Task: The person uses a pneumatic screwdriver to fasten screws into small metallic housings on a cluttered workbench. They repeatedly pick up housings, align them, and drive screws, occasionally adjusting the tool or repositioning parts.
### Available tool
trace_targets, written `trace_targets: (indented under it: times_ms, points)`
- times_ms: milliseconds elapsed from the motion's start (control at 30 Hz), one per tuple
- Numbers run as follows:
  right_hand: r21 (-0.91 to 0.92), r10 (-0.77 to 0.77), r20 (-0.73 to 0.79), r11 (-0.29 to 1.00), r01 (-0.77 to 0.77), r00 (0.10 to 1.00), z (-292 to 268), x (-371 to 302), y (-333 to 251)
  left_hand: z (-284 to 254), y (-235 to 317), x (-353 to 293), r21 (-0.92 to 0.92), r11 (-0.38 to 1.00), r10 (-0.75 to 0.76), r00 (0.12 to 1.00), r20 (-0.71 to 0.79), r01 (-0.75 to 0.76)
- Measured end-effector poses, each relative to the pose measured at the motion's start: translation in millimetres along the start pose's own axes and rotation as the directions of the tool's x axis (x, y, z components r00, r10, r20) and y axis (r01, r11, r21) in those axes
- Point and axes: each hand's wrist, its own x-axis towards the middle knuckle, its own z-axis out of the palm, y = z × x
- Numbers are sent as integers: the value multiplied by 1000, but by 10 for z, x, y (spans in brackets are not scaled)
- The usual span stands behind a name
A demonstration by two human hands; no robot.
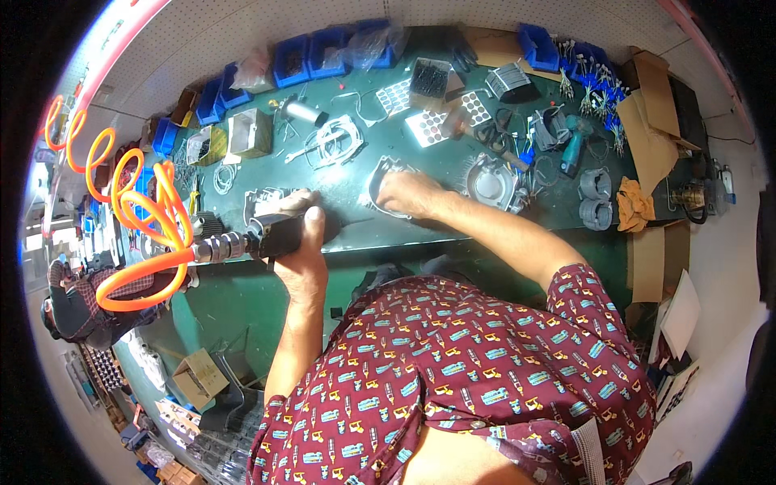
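Observation:
My left hand (304, 257) is wrapped round a black air tool (279, 236), its metal fitting joined to an orange coiled hose (149, 267). Just beyond the tool, a grey cast metal part (263, 198) lies on the green bench. My right hand (411, 194) reaches over a grey metal housing (374, 184), its fingers bent down and closed at the inner side of the housing. The fingertips are hidden. To the right of that hand sits another finned metal housing (490, 183), apart from it.
Blue bins (291, 61) line the back. A coiled white cable (335, 141), white sheets with round pads (427, 128) and a teal power drill (572, 147) lie on the bench. Ring-shaped grey parts (596, 198) and an orange cloth (634, 204) are at right. Another person (105, 295) is at far left.

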Motion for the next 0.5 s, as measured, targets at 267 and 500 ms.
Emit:
trace_targets:
  times_ms: [267, 500]
  points:
    - [32, -23, 7, 999, 23, 1000, 41, 7, 79, 26, -18, 1, 5, 1000, 16, 1000, -12, -16]
    - [80, -45, -33, 996, 48, 998, 49, -38, 102, 13, 53, 12, 125, 992, 12, 1000, 15, -14]
